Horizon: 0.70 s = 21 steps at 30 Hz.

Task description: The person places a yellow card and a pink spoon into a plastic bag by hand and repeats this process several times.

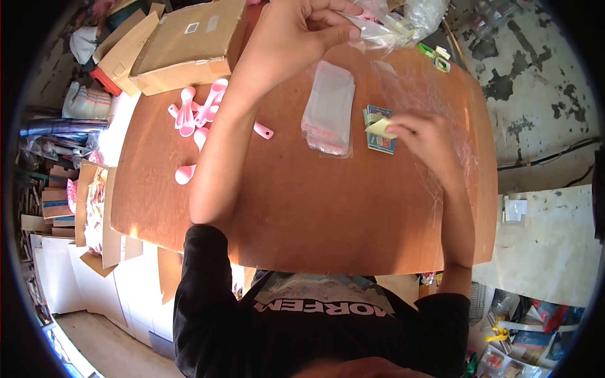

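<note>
My left hand (302, 28) reaches to the far side of the table, its fingers closed on the edge of a clear plastic bag (378, 31). Something pink shows by the fingertips. On the right, my right hand (425, 142) pinches a pale yellow-backed card (380, 128), tilted up over a small stack of blue printed cards (380, 146). Between the hands lies a pile of flat clear plastic sleeves (331, 107). Several pink plastic scoops (184, 113) lie left of my left forearm, which partly hides them.
A closed cardboard box (189, 47) stands at the table's far left. Green and yellow tape rolls (435, 55) lie at the far right. Loose clear film (422, 88) spreads along the right side of the wooden table (283, 214). An open carton (94, 214) stands left of the table.
</note>
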Tool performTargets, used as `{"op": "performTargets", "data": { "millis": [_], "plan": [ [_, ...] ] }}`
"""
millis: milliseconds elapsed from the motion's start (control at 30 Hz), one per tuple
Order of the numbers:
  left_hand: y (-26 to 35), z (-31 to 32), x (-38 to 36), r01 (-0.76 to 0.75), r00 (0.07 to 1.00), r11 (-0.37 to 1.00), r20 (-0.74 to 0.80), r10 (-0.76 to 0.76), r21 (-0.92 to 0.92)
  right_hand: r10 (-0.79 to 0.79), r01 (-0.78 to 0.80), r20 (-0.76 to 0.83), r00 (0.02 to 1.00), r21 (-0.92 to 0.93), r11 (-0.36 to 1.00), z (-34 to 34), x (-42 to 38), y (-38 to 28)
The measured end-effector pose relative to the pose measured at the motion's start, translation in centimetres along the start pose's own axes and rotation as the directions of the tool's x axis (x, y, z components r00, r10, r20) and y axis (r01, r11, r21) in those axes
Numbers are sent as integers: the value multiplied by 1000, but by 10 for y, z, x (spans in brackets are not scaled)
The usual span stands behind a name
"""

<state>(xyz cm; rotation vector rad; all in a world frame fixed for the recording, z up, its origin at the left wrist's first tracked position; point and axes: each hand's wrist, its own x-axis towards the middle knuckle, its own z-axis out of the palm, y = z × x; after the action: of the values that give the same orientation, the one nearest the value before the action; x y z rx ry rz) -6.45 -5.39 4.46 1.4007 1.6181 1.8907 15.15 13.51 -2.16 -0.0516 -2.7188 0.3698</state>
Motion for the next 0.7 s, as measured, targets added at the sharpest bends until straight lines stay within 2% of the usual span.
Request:
{"op": "performTargets", "data": {
  "millis": [67,100,133,167,233,400,467,533,567,633,700],
  "plan": [
    [-6,0,2,-17,1000,988,0,18,151,-29,102,-360,933,186,977,-20,11,-3],
    [-11,2,2,-24,1000,988,0,25,153,97,68,-490,866,308,949,-30,15,-8],
    [-17,5,2,-20,1000,981,13,18,193,235,54,-591,771,429,902,-38,20,-15],
    [-21,7,3,-18,1000,972,28,12,234,233,59,-599,766,426,903,-44,26,-22],
    [-23,12,3,-11,999,977,53,-1,213,280,239,-726,628,522,819,-50,39,-34],
    [-11,18,0,-4,987,987,162,-23,163,267,264,-752,603,504,823,-39,60,-37],
    [-9,19,0,30,985,981,162,-62,192,266,271,-754,601,505,820,-33,62,-32],
    [-9,18,0,7,988,994,155,-25,114,273,230,-702,658,532,815,-32,64,-27],
    [-10,18,0,1,987,993,160,-21,120,273,236,-708,651,530,814,-33,63,-24],
    [-13,16,1,26,989,992,141,-44,127,253,159,-587,769,560,813,-38,61,-19],
    [-16,17,1,22,986,987,160,-48,157,278,143,-577,768,577,804,-39,61,-24]
  ]
}}
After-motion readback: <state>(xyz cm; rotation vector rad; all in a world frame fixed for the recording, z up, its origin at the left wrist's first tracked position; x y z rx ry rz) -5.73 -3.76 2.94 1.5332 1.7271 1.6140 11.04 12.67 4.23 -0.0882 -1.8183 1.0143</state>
